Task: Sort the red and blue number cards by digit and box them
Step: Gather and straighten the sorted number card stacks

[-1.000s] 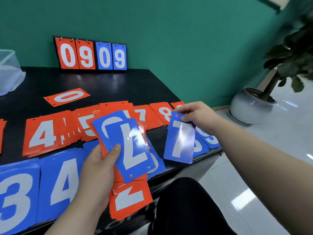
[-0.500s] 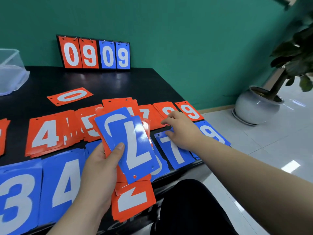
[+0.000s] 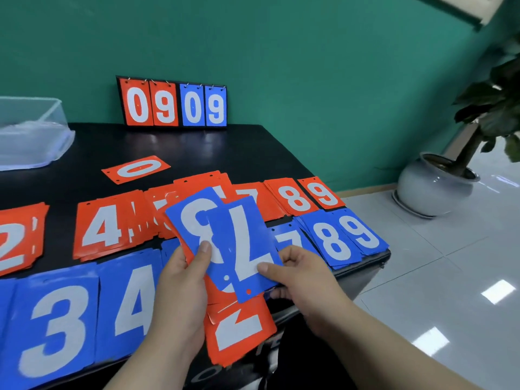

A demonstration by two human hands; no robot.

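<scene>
My left hand point(image 3: 180, 280) grips a mixed stack of red and blue cards point(image 3: 239, 330) above the table's front edge, thumb on a blue 8 card point(image 3: 194, 218). My right hand point(image 3: 298, 277) pinches the top blue 7 card point(image 3: 244, 246) of that stack by its lower right edge. Sorted piles lie on the black table point(image 3: 197, 147): red 2 point(image 3: 17, 243), red 4 point(image 3: 104, 226), red 8 point(image 3: 292, 197), red 9 point(image 3: 320, 192), blue 3 point(image 3: 53, 333), blue 4 point(image 3: 126, 308), blue 7 point(image 3: 289, 237), blue 8 point(image 3: 332, 240), blue 9 point(image 3: 363, 232). A lone red 0 card point(image 3: 136, 168) lies farther back.
A clear plastic box point(image 3: 31, 136) stands at the table's back left. A flip scoreboard reading 0909 point(image 3: 173, 104) leans on the green wall. A potted plant point(image 3: 439, 181) stands on the tiled floor to the right, beyond the table's right edge.
My right hand laid a blue 7 card on the blue 7 pile, then came back to the stack and took hold of the top blue 7 card, baring a blue 8 beneath.
</scene>
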